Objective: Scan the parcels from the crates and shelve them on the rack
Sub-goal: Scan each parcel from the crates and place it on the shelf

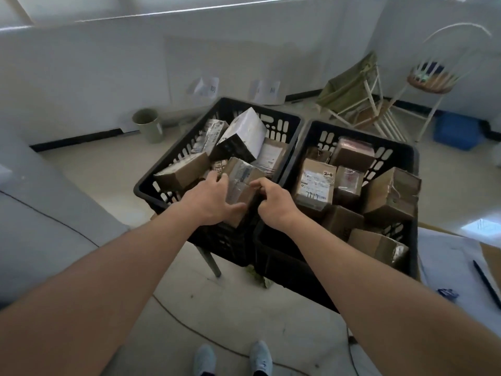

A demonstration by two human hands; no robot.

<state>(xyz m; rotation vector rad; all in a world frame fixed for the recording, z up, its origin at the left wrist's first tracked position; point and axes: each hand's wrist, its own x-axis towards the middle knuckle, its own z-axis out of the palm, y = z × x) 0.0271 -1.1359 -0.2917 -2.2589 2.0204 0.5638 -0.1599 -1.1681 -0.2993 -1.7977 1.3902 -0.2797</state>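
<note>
two black slotted crates sit side by side, their inner walls touching. the left crate (151, 183) is packed to the rim with parcels, and the right crate (406, 158) is just as full, so there is little free room between boxes. open floor lies to the left of the crates and in front of the person's shoes (233, 359).

the left hand (214, 202) and the right hand (273, 202) both grip one brown cardboard parcel (241, 183) at the near right corner of the left crate, close to the shared wall. the left hand's fingers curl over its left side with the thumb under the near end; the right hand's fingers curl round its right edge. the parcel is tilted, its long axis running from the near rim up and away toward the white box (244, 134) behind it, taped face upward.
</note>
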